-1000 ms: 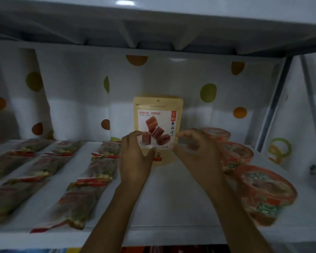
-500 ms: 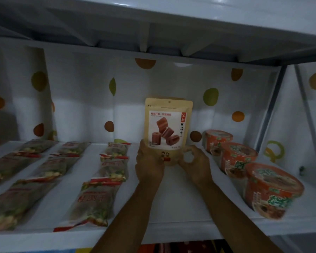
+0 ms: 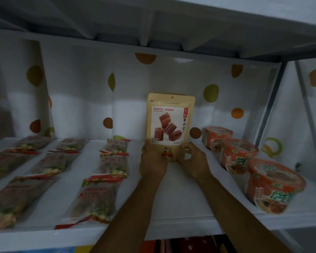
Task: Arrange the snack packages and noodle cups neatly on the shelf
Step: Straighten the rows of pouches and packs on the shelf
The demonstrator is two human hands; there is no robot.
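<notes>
A tan stand-up snack pouch point(image 3: 170, 121) with red rolls printed on it stands upright at the back of the white shelf point(image 3: 181, 196), against the dotted backing. My left hand point(image 3: 152, 161) grips its lower left corner. My right hand point(image 3: 193, 158) pinches its lower right corner. Three orange noodle cups point(image 3: 274, 185) sit in a row running front to back on the right. Flat clear snack packets point(image 3: 97, 199) with red seals lie in three columns on the left.
The shelf above point(image 3: 153, 21) hangs low over the pouch. A grey metal upright point(image 3: 270, 105) stands behind the cups at the right. Colourful packaging point(image 3: 171, 246) shows below the shelf's front edge. Bare shelf lies between the packet columns and the cups.
My hands have gone from hovering in front of the pouch to holding its bottom corners. The view has shifted left, so the pouch and cups sit further right in frame.
</notes>
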